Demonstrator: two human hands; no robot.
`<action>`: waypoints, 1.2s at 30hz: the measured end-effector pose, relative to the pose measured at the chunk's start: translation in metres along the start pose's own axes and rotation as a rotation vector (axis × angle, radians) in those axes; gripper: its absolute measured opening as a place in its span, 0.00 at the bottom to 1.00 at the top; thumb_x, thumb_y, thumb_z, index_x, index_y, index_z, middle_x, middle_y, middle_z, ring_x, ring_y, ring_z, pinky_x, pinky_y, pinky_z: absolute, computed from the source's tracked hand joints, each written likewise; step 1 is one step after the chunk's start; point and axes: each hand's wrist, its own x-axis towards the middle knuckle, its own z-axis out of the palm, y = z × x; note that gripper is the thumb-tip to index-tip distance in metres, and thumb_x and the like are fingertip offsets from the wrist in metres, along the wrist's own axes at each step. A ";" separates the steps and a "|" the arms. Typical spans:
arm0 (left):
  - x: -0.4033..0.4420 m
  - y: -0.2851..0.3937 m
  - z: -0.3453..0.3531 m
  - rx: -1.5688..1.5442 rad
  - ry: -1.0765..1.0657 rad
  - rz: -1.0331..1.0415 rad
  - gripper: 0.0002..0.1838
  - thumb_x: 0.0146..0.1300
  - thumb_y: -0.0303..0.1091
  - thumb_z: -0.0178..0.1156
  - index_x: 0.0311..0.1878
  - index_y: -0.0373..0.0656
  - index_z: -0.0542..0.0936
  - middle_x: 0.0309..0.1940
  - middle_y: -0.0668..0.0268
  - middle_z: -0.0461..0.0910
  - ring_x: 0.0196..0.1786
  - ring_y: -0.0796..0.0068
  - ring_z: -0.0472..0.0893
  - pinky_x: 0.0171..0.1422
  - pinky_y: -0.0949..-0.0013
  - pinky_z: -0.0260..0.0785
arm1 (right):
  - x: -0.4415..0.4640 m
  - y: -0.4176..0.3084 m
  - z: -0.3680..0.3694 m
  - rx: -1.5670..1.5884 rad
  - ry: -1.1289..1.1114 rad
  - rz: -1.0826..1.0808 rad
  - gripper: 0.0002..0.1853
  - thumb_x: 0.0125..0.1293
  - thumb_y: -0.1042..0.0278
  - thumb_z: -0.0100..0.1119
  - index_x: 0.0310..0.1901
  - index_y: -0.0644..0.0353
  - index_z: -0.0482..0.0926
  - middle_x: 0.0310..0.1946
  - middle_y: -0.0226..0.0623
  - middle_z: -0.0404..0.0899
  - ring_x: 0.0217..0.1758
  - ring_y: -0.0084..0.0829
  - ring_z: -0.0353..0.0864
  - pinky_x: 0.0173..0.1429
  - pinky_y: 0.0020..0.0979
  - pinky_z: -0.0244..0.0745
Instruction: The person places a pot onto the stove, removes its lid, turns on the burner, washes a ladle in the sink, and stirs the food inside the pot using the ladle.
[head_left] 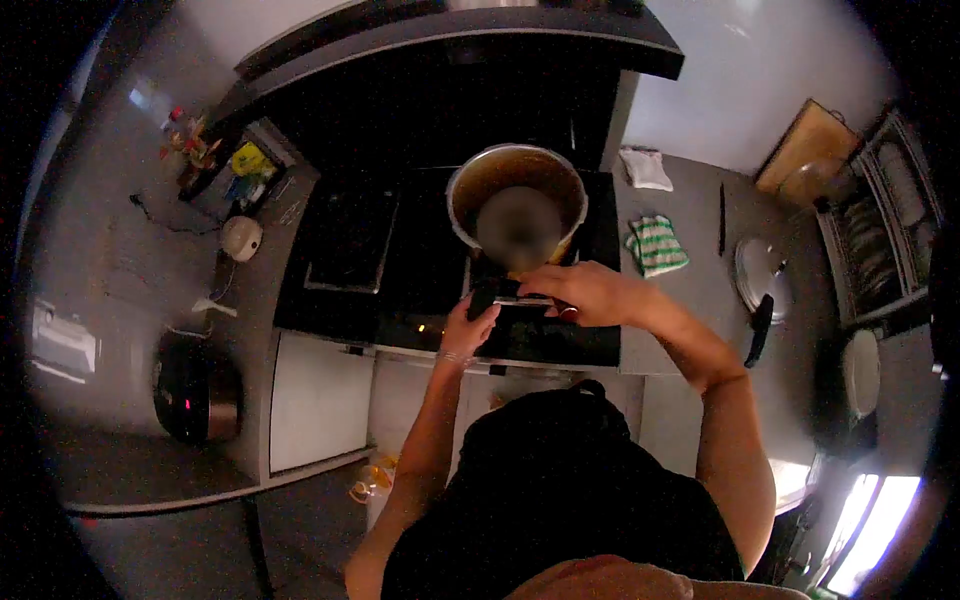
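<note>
A deep metal pot (455, 200) stands on the black stovetop in front of me, its inner wall stained brown and a greyish, blurry content at the bottom. Just below its near rim, my left hand (470, 325) is closed around the left end of a dark thing with a pale, shiny edge (515, 301); its kind is too dim to make out. From the right, my right hand (597, 294) reaches over that thing, its fingers bent onto the top and far side. Whether this dark thing joins the pot, I cannot tell.
Right of the black stovetop (345, 315) lie a green-striped cloth (658, 246), a white cloth (646, 169) and a pot lid (757, 275) with a black handle. A dish rack (880, 215) stands at far right. On the left are a round white device (241, 239) and a dark appliance (198, 390).
</note>
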 end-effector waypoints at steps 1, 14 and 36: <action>-0.001 0.001 -0.001 0.019 -0.004 0.006 0.13 0.56 0.38 0.65 0.39 0.43 0.74 0.19 0.75 0.70 0.17 0.87 0.65 0.18 0.82 0.52 | -0.002 0.001 0.003 0.034 0.065 0.004 0.30 0.46 0.80 0.59 0.55 0.58 0.66 0.56 0.43 0.69 0.53 0.45 0.73 0.52 0.40 0.72; -0.008 0.011 0.003 0.150 0.016 0.011 0.11 0.56 0.37 0.64 0.38 0.45 0.74 0.18 0.74 0.70 0.17 0.85 0.65 0.18 0.80 0.51 | -0.032 0.003 0.055 0.571 0.774 0.294 0.39 0.48 0.87 0.59 0.63 0.57 0.59 0.55 0.38 0.66 0.40 0.25 0.76 0.40 0.23 0.74; 0.005 0.007 0.000 1.216 0.158 0.339 0.42 0.51 0.45 0.65 0.64 0.34 0.57 0.50 0.42 0.73 0.51 0.48 0.74 0.55 0.59 0.67 | -0.084 0.012 0.118 0.712 0.723 0.571 0.08 0.61 0.75 0.53 0.42 0.64 0.77 0.32 0.38 0.81 0.35 0.27 0.80 0.41 0.27 0.74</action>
